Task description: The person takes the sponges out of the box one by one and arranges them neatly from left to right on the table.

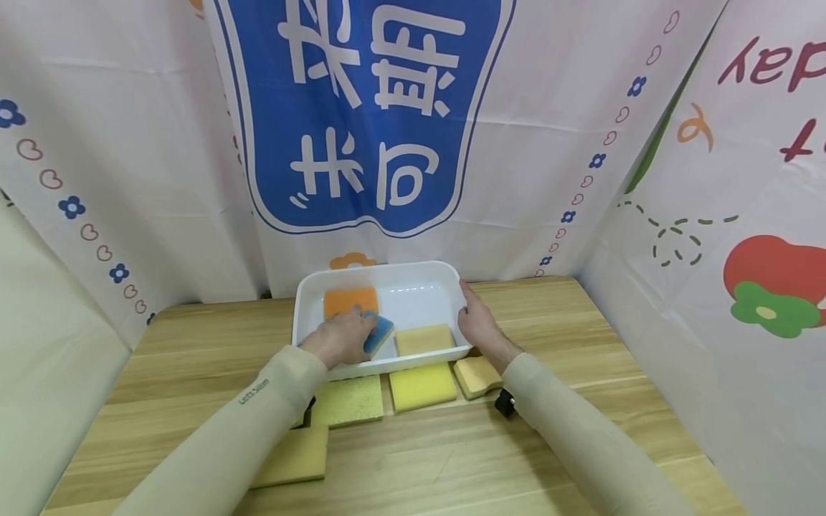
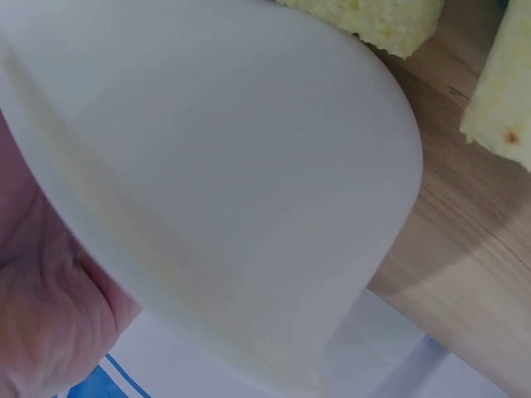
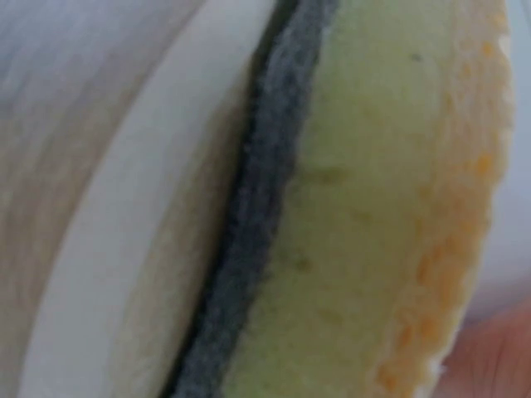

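1. Head view: the left hand (image 1: 342, 337) is grasping the blue sponge (image 1: 379, 332) inside the tray (image 1: 416, 297), near the orange sponge (image 1: 342, 302). The right hand (image 1: 479, 320) is clasping the tray's right end. Step, as judged: placing the blue sponge; the next move probably calls for settling it flat, then loosening the fingers.
2. Left wrist view: the tray is hiding the left fingers; the frame is cutting off two pale sponges (image 2: 377, 21).
3. Right wrist view, blurred: a dark-backed sponge (image 3: 357, 199) is filling the middle; the right hand's grip is not showing here.

Head view looks down; close wrist views share the tray (image 1: 419, 304).
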The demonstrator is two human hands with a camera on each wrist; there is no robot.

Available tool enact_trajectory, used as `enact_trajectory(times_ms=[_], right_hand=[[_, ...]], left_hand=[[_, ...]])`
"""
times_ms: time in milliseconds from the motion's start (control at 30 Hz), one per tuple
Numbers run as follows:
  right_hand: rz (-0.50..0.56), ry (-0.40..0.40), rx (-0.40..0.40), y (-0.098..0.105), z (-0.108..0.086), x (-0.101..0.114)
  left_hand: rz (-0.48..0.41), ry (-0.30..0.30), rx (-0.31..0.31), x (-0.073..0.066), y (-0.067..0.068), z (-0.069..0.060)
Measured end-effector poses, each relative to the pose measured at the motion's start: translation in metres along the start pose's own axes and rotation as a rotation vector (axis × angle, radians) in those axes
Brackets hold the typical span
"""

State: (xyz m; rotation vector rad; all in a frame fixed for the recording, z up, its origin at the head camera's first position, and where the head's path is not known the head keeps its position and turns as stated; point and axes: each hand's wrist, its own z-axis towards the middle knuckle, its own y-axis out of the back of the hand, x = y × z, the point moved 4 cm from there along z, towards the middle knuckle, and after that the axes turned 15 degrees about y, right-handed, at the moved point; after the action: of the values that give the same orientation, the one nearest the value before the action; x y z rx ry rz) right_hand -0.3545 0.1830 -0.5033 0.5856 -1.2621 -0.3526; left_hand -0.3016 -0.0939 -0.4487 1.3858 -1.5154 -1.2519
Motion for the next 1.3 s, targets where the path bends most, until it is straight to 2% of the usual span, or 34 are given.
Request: enact_trajectory(times_ms=[267, 400, 800, 967, 1167, 1300], right_hand=[[-0.004, 0.005, -0.002, 0.0, 0.001, -0.001], [0.003, -0.003, -0.001, 0.0, 0.0, -0.002], [0.025, -0.002, 0.008, -0.001, 0.003, -0.007], [0.031, 0.005, -0.001, -0.002, 0.006, -0.013], [0.047, 0.006, 0.002, -0.001, 0.002, -0.006], [0.02, 0.011, 0.0, -0.001, 0.001, -0.003]], left_hand=[[-0.104, 0.007, 0.013, 0.01, 0.007, 0.0], [-0.124, 0.005, 0.016, 0.013, 0.011, -0.001], [-0.177, -0.081, -0.064, 0.022, 0.027, -0.01], [-0.197, -0.1, -0.097, 0.024, 0.031, -0.017], [-0.206, -0.127, -0.127, 0.025, 0.036, -0.031], [-0.213, -0.156, -0.155, 0.026, 0.04, -0.043]])
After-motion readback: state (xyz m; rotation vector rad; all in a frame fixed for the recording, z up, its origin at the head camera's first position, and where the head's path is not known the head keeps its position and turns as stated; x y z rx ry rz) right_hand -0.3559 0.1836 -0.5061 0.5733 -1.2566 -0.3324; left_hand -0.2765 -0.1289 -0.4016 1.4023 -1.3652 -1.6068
